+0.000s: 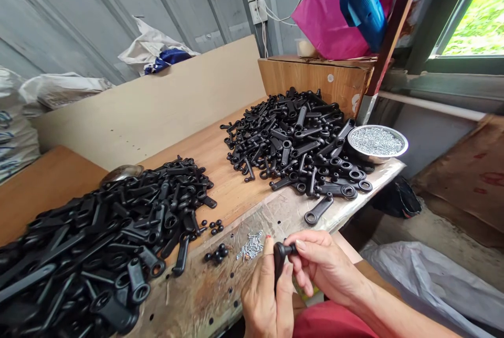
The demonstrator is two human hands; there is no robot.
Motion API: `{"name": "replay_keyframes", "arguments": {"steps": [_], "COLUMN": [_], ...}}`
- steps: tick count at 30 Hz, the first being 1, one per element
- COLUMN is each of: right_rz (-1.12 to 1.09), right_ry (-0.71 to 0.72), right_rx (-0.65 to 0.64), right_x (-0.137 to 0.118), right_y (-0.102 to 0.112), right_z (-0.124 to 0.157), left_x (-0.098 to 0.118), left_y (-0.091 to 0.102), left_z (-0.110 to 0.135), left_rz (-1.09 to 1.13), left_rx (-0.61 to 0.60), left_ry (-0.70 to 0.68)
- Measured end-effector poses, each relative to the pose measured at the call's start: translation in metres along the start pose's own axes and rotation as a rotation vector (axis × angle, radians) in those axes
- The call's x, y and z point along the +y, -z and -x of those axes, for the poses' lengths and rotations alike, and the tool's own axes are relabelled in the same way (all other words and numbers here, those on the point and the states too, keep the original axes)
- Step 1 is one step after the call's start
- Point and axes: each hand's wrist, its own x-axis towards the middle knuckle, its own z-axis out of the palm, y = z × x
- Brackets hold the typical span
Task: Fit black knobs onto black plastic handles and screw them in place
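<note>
My left hand (263, 296) is closed around a black plastic crank handle (280, 255), held upright over the table's front edge. From the side, my right hand (333, 264) pinches the handle's knob end between thumb and fingers, which partly hide it. Just left of my hands lies a small heap of metal pins or screws (250, 246), too fine to tell which. Beside that are several round black knobs (217, 254). Another black crank handle (318, 209) lies alone beyond my right hand.
A large pile of black crank handles (291, 128) covers the table's back right; another pile of black handles (118, 233) spreads on the left. At the right edge stands a metal bowl (377, 157) full of small metal pieces. A blue power tool (364, 7) hangs above.
</note>
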Motion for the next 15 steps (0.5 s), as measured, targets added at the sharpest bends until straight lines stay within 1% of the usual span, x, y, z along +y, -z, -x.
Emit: {"name": "replay_keyframes", "arguments": {"steps": [1, 4, 7, 9, 11, 12, 15], "right_rz": [-0.008, -0.027, -0.030, -0.033, -0.033, -0.030, -0.012], "right_ry": [-0.004, -0.009, 0.007, 0.023, 0.029, 0.030, 0.031], "right_rx": [0.010, 0.041, 0.094, 0.146, 0.191, 0.209, 0.236], "right_x": [0.000, 0.000, 0.002, 0.003, 0.004, 0.004, 0.006], "right_y": [0.000, 0.000, -0.001, -0.002, -0.004, -0.005, -0.005], "right_z": [0.000, 0.000, 0.001, 0.002, 0.003, 0.003, 0.000], "left_x": [0.000, -0.001, -0.001, 0.001, 0.003, 0.003, 0.004], "left_y": [0.000, -0.001, -0.006, -0.010, -0.014, -0.015, -0.017], "left_z": [-0.002, -0.004, -0.001, 0.004, 0.007, 0.008, 0.002], "left_rz": [-0.037, -0.135, -0.265, -0.324, -0.360, -0.380, -0.445], "left_rx": [-0.010, -0.012, -0.004, -0.005, -0.010, -0.015, -0.010], "left_ry": [-0.047, -0.127, -0.222, -0.195, -0.104, -0.085, -0.143]}}
